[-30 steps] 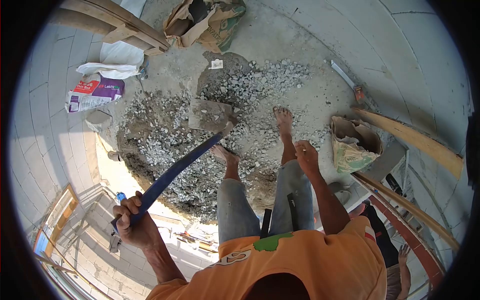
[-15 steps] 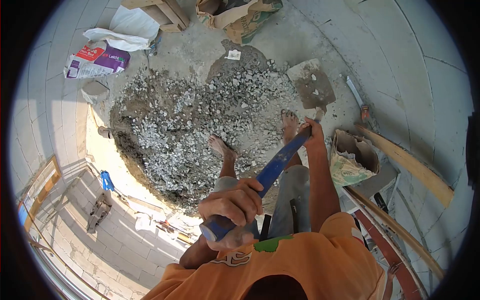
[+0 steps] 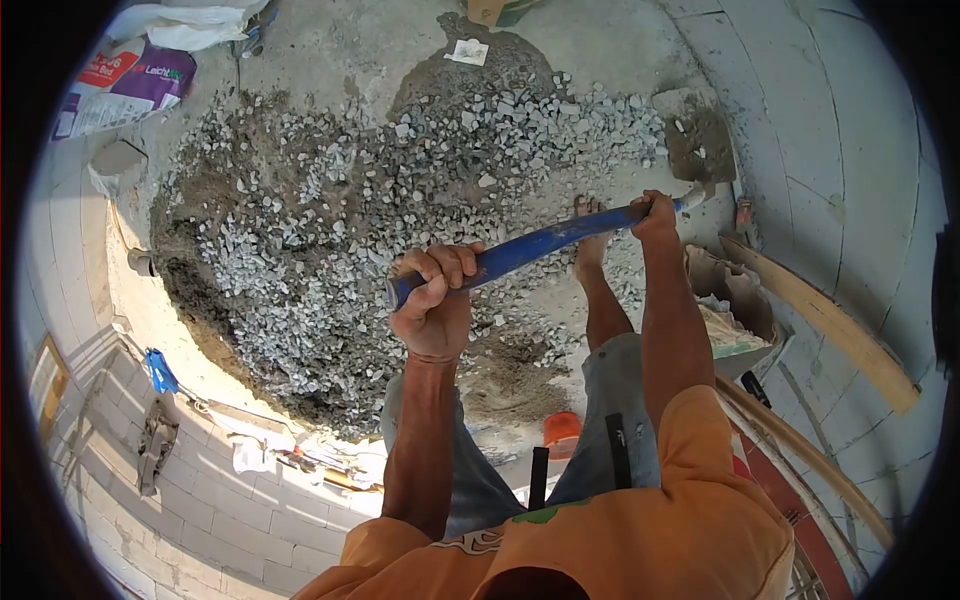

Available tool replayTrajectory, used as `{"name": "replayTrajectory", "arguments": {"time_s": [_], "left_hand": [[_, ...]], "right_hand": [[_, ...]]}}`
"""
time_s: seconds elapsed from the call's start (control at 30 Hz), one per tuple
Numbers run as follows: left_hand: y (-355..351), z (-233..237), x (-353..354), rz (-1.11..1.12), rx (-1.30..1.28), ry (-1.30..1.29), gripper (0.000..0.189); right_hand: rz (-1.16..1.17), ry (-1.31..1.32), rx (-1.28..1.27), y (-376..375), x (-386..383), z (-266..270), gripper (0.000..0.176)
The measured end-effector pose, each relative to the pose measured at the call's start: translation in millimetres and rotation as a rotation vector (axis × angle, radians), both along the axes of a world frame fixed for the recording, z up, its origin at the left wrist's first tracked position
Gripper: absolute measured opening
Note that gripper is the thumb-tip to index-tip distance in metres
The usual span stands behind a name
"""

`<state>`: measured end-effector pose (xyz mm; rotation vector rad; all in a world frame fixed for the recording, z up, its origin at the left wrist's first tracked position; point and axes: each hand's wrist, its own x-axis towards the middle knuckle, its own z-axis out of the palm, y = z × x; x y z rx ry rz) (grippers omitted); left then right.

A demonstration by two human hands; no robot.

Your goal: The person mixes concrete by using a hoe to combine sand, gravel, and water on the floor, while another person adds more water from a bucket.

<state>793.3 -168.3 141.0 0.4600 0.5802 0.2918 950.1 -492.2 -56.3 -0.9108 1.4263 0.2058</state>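
A shovel with a blue handle (image 3: 545, 243) lies across the view in front of my body. My left hand (image 3: 437, 300) is wrapped round the handle's end, above the gravel. Farther along, near the metal socket, my right hand (image 3: 656, 215) grips the handle. The flat shovel blade (image 3: 700, 143) rests at the right edge of the gravel and is partly smeared with grey. Beneath the handle spreads a wide pile of grey gravel (image 3: 310, 260) with darker wet sand among it. One bare foot (image 3: 592, 245) stands between my hands, just beyond the handle.
A torn paper sack (image 3: 735, 300) and a wooden plank (image 3: 820, 320) lie at the right. At the upper left are a purple and white bag (image 3: 140, 85) and a grey block (image 3: 118, 160). An orange-red object (image 3: 562, 436) shows between the legs. Block walls curve round.
My left hand has moved up and forward from near my waist, and the handle now lies flatter across the view. The blade and my right hand appear farther right. The camera view has shifted.
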Motion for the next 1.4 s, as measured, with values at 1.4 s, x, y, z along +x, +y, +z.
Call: {"name": "replayTrajectory", "arguments": {"time_s": [1.4], "left_hand": [[186,-33,-76,0.405,-0.075,-0.028,0.016]], "right_hand": [[0.562,-0.088,-0.017,174,11,-17,0.007]]}}
